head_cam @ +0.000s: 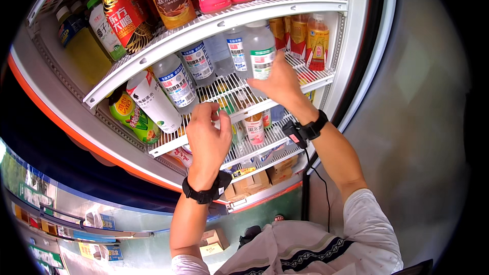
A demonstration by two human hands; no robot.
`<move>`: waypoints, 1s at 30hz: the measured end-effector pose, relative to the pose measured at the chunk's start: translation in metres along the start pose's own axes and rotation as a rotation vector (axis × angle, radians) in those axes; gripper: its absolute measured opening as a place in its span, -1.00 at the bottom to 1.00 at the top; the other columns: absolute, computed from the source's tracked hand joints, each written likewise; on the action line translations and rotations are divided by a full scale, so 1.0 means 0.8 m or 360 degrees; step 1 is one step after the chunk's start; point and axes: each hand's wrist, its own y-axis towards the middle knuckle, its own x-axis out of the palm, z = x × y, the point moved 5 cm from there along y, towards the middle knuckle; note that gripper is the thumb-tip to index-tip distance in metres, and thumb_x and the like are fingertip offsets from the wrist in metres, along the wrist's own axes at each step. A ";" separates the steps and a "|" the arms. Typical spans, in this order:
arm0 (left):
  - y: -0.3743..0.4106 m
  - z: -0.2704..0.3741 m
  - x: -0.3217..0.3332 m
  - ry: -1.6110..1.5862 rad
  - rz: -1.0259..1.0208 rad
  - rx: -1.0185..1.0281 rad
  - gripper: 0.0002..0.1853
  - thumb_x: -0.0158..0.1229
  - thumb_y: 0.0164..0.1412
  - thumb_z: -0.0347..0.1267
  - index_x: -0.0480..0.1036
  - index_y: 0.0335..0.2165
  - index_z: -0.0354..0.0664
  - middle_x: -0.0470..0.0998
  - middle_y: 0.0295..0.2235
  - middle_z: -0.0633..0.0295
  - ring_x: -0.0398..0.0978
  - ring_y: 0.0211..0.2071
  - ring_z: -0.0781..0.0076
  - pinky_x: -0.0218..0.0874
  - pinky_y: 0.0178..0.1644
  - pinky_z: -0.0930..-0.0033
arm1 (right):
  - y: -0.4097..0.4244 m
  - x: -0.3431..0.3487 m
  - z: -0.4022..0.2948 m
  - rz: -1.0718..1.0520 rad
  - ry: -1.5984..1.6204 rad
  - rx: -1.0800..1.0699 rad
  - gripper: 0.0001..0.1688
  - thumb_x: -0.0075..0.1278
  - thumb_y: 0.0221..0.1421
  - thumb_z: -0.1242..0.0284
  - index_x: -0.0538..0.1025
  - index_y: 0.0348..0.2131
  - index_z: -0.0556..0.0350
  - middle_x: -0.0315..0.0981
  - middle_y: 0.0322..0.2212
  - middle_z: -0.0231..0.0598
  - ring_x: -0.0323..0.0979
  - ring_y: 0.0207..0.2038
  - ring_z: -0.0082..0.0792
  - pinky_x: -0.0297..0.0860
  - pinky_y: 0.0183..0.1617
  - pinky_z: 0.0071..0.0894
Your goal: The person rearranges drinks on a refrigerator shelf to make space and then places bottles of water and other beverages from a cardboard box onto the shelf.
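Note:
My right hand (282, 82) grips a clear bottle with a green-and-white label (263, 63) on the middle wire shelf (252, 109) of a drinks fridge. Its thumb and fingers wrap around the lower part. In front of that shelf's left half is my left hand (208, 133), with fingers loosely curled and nothing visible in them. Clear bottles with blue-and-white labels (177, 86) stand beyond it. To their left are a white-labelled bottle (154, 101) and a green-and-yellow bottle (133, 118).
Above, another shelf's white front rail (217, 21) carries several drinks, including a red bottle (124, 19) and a brown latte bottle (172, 0). Red-and-gold bottles (318, 44) stand at right. Cardboard boxes (252, 183) sit at the fridge bottom. A black cable (324, 187) hangs from my right wristband.

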 end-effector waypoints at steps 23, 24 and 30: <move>0.075 -0.037 0.021 0.0052 -0.0178 -0.0017 -0.76 0.00 0.06 -0.54 0.50 -0.28 -0.42 0.56 -0.40 -0.13 0.55 -0.38 0.01 0.34 -0.24 0.18 | 0.061 0.042 -0.011 -0.0010 -0.0329 0.0209 0.09 0.35 -0.23 0.02 0.21 0.01 0.52 0.47 -0.19 0.19 0.54 -0.17 0.02 0.48 -0.15 -0.18; 0.076 -0.033 0.027 0.0049 -0.0174 -0.0018 -0.75 0.02 0.06 -0.52 0.50 -0.27 -0.42 0.56 -0.39 -0.13 0.55 -0.36 0.01 0.34 -0.22 0.18 | 0.064 0.045 -0.011 -0.0028 -0.0353 0.0201 0.10 0.34 -0.25 -0.01 0.23 -0.03 0.53 0.49 -0.25 0.19 0.54 -0.19 0.04 0.48 -0.14 -0.17; 0.080 -0.028 0.052 0.0023 -0.0232 -0.0148 -0.70 0.05 0.07 -0.46 0.49 -0.22 -0.44 0.55 -0.30 -0.18 0.55 -0.27 -0.05 0.34 -0.14 0.15 | 0.079 0.057 -0.008 -0.0107 -0.0390 0.0073 -0.09 0.34 -0.30 -0.06 0.47 -0.20 0.42 0.55 -0.28 0.14 0.56 -0.21 0.04 0.47 -0.11 -0.14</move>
